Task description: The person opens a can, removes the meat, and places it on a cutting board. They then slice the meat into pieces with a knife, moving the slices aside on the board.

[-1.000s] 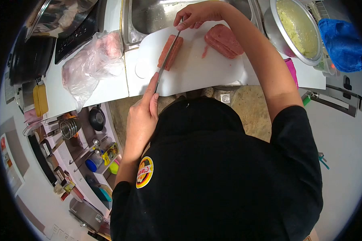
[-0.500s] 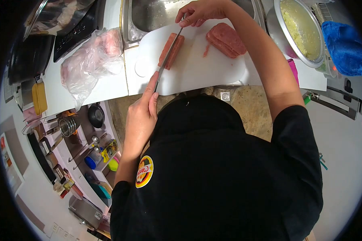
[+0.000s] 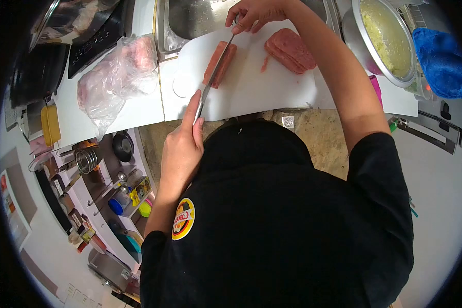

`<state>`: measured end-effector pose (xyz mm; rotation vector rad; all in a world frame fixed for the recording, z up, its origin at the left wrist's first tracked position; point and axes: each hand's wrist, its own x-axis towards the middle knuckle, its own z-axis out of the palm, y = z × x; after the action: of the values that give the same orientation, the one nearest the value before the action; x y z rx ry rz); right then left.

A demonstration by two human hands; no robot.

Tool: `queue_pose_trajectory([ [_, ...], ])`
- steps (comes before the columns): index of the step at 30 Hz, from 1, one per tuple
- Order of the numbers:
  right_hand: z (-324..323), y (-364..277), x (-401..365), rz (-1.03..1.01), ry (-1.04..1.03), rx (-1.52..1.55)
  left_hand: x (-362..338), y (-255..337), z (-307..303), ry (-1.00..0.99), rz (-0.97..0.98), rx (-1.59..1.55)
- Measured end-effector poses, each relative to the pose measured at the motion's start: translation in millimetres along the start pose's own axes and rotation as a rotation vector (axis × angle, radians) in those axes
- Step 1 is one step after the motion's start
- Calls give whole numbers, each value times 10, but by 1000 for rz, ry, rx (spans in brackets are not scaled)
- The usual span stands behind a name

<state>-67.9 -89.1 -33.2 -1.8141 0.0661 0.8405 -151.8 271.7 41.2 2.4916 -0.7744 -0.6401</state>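
A long, narrow knife slants across a pink strip of luncheon meat on the white cutting board. My left hand grips the knife's near end, index finger stretched along it and thumb beside it. At the far end, close to the sink, the fingers of my right hand are closed around the knife. The strip shows a lengthwise line beneath the blade. To its right lies a thicker stack of luncheon meat with rounded corners, partly behind my right forearm. A thin scrap rests beside that stack.
The steel sink borders the board's far side. Left of it lies a clear plastic bag with pale pink contents, near a black cooktop. On the right stand a metal bowl of pale shredded food and a blue cloth.
The knife and both hands have shifted very slightly, with the left hand turning a little at the near end. The meat stays in place on the board.
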Motion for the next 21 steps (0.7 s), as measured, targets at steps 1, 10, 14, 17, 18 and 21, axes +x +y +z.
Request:
queue_pose_trajectory([
  [1, 3, 12, 18, 7, 11, -1, 3, 11, 6, -1, -12, 12],
  [10, 9, 72, 85, 11, 39, -2, 18, 56, -4, -15, -27, 72],
  [14, 8, 57, 89, 14, 45, -21, 27, 33, -12, -18, -22, 79],
  [17, 8, 44, 100, 13, 45, -32, 26, 28, -1, -18, -31, 84],
  [18, 10, 50, 103, 16, 45, -35, 24, 22, 2, -16, -27, 85],
  [21, 26, 53, 115, 23, 55, -44, 27, 6, 7, -12, -20, 94],
])
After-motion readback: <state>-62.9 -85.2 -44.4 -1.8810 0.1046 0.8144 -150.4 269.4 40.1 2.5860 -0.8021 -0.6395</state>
